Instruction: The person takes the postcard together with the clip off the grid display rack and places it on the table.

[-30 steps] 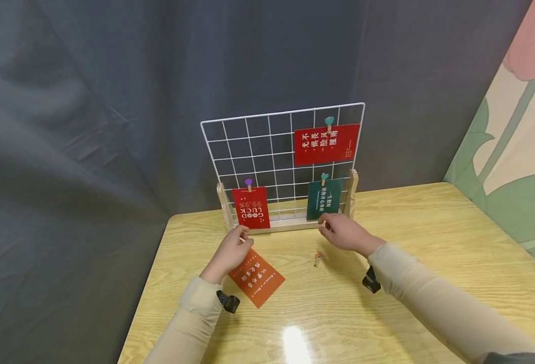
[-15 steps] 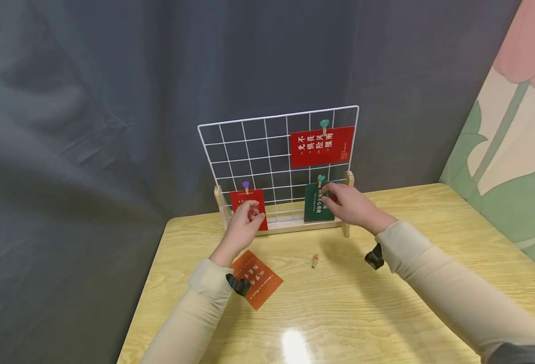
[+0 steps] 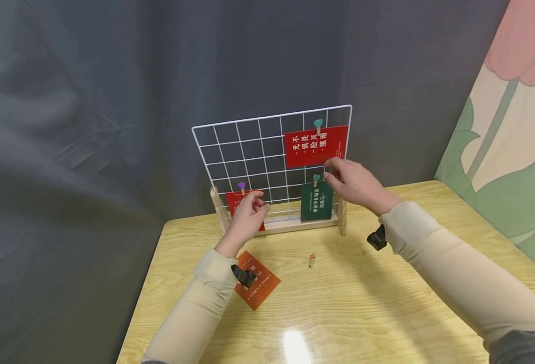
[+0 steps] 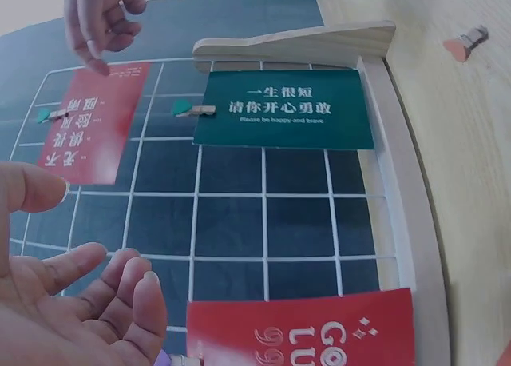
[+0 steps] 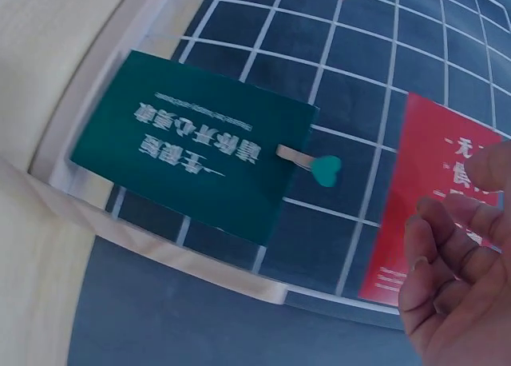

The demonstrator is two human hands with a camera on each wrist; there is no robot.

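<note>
My left hand [image 3: 248, 217] hovers before the lower left of a white wire grid [image 3: 267, 156], fingers loosely bent with nothing between them. It hides part of a red "GOOD LUCK" card [image 4: 311, 330] clipped there with a purple-topped clothespin [image 3: 242, 187]. To the right, my right hand [image 3: 355, 182] is raised beside the grid, also holding nothing, thumb apart from the fingers. Near it hang a red card [image 3: 310, 151] with white characters and a green card [image 3: 316, 202], each under a clothespin with a teal heart [image 5: 323, 170].
An orange-red card [image 3: 260, 285] lies on the wooden table [image 3: 340, 303], partly behind the left wrist. A small clothespin with an orange top [image 3: 312, 260] lies right of it. Wooden feet [image 3: 342, 217] hold up the grid. A dark curtain [image 3: 112, 101] hangs behind.
My left hand has let go of the orange-red card, leaving it on the table, and has risen toward the grid. My right hand has moved up from the green card toward the upper red card.
</note>
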